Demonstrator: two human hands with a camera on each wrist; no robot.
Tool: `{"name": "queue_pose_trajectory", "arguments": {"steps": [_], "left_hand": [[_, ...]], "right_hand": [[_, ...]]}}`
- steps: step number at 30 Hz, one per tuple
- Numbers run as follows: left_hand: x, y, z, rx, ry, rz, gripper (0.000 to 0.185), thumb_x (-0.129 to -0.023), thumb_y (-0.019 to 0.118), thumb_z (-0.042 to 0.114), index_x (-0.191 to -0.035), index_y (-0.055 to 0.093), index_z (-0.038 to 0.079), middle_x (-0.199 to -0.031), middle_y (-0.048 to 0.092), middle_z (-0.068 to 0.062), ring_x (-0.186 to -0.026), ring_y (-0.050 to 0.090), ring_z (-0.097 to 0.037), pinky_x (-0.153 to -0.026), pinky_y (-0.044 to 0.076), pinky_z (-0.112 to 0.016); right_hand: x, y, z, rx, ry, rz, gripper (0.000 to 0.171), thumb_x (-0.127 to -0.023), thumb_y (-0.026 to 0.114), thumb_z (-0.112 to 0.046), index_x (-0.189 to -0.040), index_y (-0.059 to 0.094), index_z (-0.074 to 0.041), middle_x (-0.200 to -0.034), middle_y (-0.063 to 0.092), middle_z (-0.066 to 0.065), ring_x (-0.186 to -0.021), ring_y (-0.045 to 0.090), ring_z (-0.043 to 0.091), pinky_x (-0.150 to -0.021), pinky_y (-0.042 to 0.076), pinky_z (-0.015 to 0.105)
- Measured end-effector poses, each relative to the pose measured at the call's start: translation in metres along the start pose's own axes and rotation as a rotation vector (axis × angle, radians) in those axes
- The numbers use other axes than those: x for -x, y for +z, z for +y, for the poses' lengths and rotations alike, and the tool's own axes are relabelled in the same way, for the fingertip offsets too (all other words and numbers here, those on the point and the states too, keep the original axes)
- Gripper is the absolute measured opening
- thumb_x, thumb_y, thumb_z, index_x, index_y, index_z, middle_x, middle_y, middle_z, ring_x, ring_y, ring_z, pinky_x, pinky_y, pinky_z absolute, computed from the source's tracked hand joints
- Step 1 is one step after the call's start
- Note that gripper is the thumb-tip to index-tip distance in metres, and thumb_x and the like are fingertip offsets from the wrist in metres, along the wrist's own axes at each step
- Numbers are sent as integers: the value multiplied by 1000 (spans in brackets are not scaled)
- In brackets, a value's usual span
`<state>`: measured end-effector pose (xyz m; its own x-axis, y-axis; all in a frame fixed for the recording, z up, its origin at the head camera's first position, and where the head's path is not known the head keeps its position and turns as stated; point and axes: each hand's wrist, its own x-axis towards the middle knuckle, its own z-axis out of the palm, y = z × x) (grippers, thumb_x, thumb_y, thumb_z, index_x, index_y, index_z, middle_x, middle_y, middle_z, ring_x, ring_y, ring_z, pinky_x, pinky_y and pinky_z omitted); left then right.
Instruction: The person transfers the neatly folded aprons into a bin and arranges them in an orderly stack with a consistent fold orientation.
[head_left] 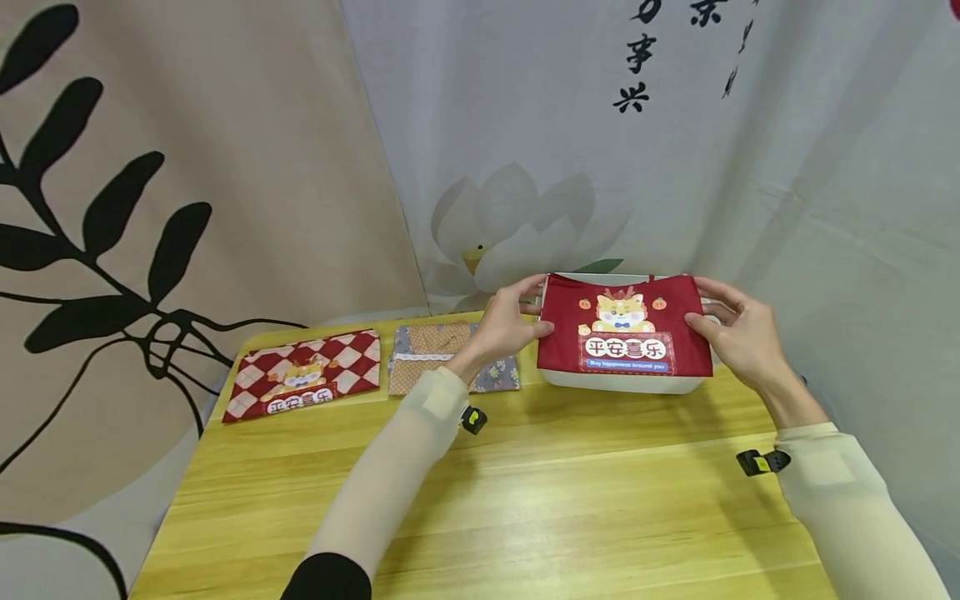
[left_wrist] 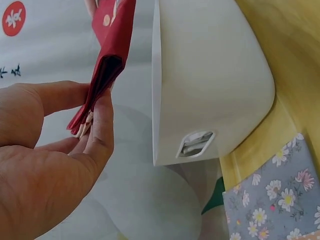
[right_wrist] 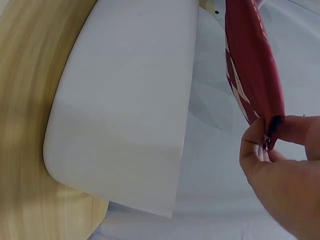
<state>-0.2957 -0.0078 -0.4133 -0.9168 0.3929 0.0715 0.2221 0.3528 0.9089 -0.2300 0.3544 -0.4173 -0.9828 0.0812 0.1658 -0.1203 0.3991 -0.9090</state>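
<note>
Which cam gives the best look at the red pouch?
Head view: the red pouch faces the camera whole, printed front readable, held at its ends by the left hand and right hand over the white bin. Left wrist view shows only its folded end edge-on; right wrist view shows a pinched corner and narrow side.

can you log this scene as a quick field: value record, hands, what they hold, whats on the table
left hand: pinches left edge of red pouch
right hand: pinches right edge of red pouch
red pouch: held upright over white bin, cartoon print facing the camera
white bin: on wood table, far right side
checked pouch: flat on table, far left
floral pouch: flat on table, between checked pouch and bin
backdrop: printed cloth with leaves and a flower
</note>
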Motion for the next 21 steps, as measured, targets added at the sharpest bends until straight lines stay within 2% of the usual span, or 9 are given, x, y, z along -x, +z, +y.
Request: {"name": "queue_pose_trajectory", "arguments": {"steps": [10,15,17,21], "left_hand": [[-2,0,-3,17,3,-2,85,-100,82,-1,-174,45,17,-165,61,-13,-142,70,-35,-100,71,-38],[-7,3,-4,45,-16,17,83,-101,81,-1,-174,46,19,-166,61,-12,-143,70,-35,-99,71,-39],[-8,4,-5,55,-27,27,82,-102,80,-1,-173,47,20,-166,61,-11,-144,70,-34,-100,71,-38],[-11,5,-7,67,-37,40,80,-102,80,0,-173,48,21,-167,61,-10,-144,70,-33,-100,71,-37]], "right_hand": [[-3,1,3,-85,-4,15,65,-109,70,-2,-170,47,0,-128,65,-20,-103,71,-9,-78,67,14],[-7,2,5,-33,0,26,66,-110,69,-4,-171,46,-2,-129,64,-20,-103,69,-10,-79,67,14],[-9,3,5,0,9,27,66,-110,69,-7,-172,45,-3,-136,64,-11,-105,68,-10,-80,66,13],[-13,3,4,50,23,24,65,-112,68,-11,-173,45,-6,-156,59,14,-107,65,-12,-81,65,12]]}}
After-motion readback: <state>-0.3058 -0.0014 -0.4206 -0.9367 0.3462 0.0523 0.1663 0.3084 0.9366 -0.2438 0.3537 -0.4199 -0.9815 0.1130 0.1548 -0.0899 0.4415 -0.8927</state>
